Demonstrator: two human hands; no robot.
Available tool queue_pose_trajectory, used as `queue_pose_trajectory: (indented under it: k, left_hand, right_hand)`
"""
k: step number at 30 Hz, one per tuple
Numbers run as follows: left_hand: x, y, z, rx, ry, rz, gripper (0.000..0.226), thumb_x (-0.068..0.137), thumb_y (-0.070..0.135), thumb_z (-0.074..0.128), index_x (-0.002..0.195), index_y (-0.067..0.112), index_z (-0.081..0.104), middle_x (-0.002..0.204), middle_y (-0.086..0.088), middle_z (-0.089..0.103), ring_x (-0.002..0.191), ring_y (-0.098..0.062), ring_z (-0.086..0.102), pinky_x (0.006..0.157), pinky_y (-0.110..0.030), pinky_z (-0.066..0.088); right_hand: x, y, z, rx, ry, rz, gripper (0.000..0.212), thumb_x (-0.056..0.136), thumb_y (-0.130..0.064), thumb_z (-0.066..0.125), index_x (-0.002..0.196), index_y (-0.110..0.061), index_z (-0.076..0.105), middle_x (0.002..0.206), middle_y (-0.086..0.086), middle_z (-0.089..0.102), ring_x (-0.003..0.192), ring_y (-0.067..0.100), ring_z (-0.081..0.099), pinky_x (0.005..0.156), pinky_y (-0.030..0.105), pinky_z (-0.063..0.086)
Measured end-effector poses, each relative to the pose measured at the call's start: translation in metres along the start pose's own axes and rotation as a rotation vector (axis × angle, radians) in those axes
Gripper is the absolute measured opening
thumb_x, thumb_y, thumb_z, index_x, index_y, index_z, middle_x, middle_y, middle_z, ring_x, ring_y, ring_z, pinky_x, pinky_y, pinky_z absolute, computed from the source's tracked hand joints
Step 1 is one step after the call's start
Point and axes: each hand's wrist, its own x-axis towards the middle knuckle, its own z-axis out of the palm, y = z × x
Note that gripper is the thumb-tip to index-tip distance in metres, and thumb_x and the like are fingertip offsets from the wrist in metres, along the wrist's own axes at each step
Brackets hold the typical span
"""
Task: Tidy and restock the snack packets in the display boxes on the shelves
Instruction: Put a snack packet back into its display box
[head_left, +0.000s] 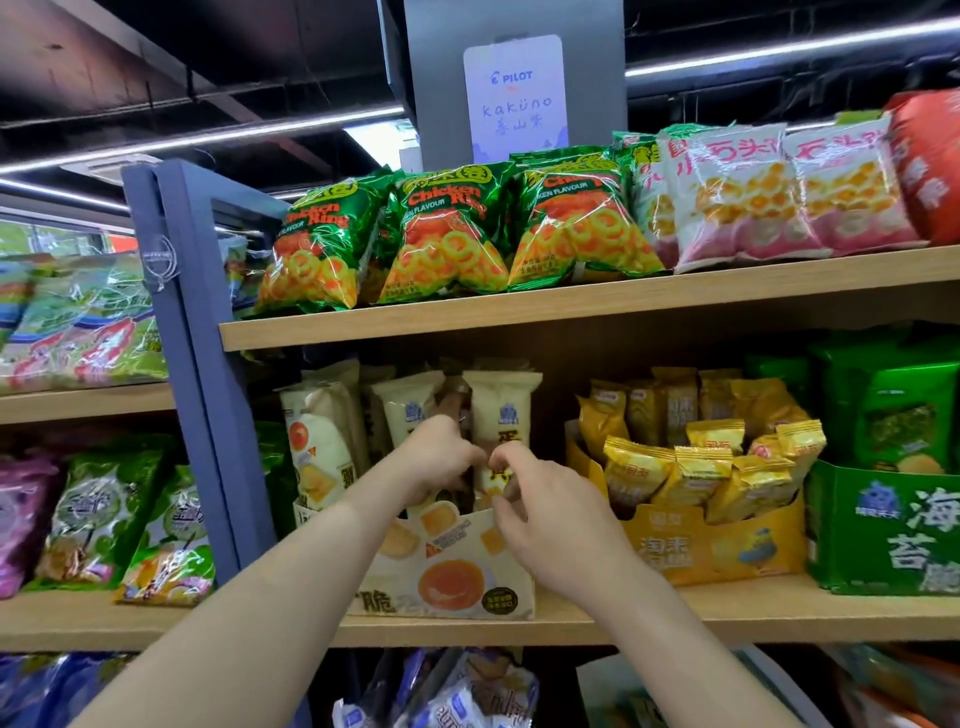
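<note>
A person's two bare arms reach into a cream box (452, 577) that stands on the middle shelf (675, 618) of a snack aisle. The right hand (540, 512) is over the box's front wall, its grip narrow, with thumb and fingertips pinching the lower front of a cream packet (501, 410) that stands upright in the box. The left hand (439, 460), just beside it and nearly touching, has its fingers curled in among the upright packets. I cannot tell whether its grip holds one.

Just to the right on the same shelf is a yellow box (717, 545) heaped with yellow packets (639, 467), some leaning over its front edge, and next to that a green box (883, 530). On the top shelf (571, 306), green chicken-ring bags (447, 239) stand in a row beside pink-and-white bags (737, 197).
</note>
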Motion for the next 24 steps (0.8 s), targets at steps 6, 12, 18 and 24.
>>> queue_pose_trajectory:
  k: [6, 12, 18, 24]
  left_hand:
    - [-0.001, 0.012, 0.005, 0.450, 0.274, 0.208, 0.069, 0.079, 0.022, 0.076, 0.137, 0.012, 0.040, 0.098, -0.012, 0.067, 0.086, -0.024, 0.067, 0.073, -0.034, 0.057]
    - [-0.004, 0.013, 0.004, 0.955, 0.259, 0.399, 0.058, 0.087, 0.040, 0.062, 0.139, 0.023, 0.043, 0.152, -0.002, 0.031, 0.129, -0.028, 0.043, 0.095, -0.042, 0.048]
    - [-0.028, 0.015, 0.013, 0.915, 0.381, 0.530, 0.037, 0.096, 0.033, 0.048, 0.129, 0.017, 0.049, 0.137, -0.009, 0.048, 0.129, -0.030, 0.038, 0.102, -0.043, 0.039]
    - [-0.053, 0.037, 0.067, 0.438, 0.098, 0.742, 0.063, 0.093, 0.041, 0.057, 0.149, 0.033, 0.028, 0.150, 0.014, 0.037, 0.138, -0.006, 0.029, 0.115, -0.027, 0.029]
  right_hand:
    - [0.000, 0.005, 0.002, 0.039, 0.010, 0.026, 0.036, 0.097, -0.029, 0.052, 0.129, -0.037, 0.039, 0.100, -0.011, 0.061, 0.083, 0.008, 0.060, 0.069, 0.034, 0.057]
    - [-0.005, 0.008, -0.006, 0.058, 0.005, -0.020, 0.036, 0.098, -0.027, 0.051, 0.132, -0.037, 0.046, 0.113, -0.013, 0.061, 0.099, 0.007, 0.059, 0.079, 0.029, 0.055]
    - [-0.020, 0.033, -0.079, -0.045, 0.297, -0.073, 0.034, 0.092, -0.027, 0.061, 0.127, -0.029, 0.059, 0.123, -0.011, 0.059, 0.119, 0.009, 0.048, 0.100, 0.033, 0.046]
    - [-0.042, 0.090, -0.153, -0.238, -0.051, 0.288, 0.074, 0.081, -0.052, 0.070, 0.144, -0.050, 0.031, 0.153, -0.012, 0.028, 0.144, 0.014, 0.014, 0.113, 0.059, 0.026]
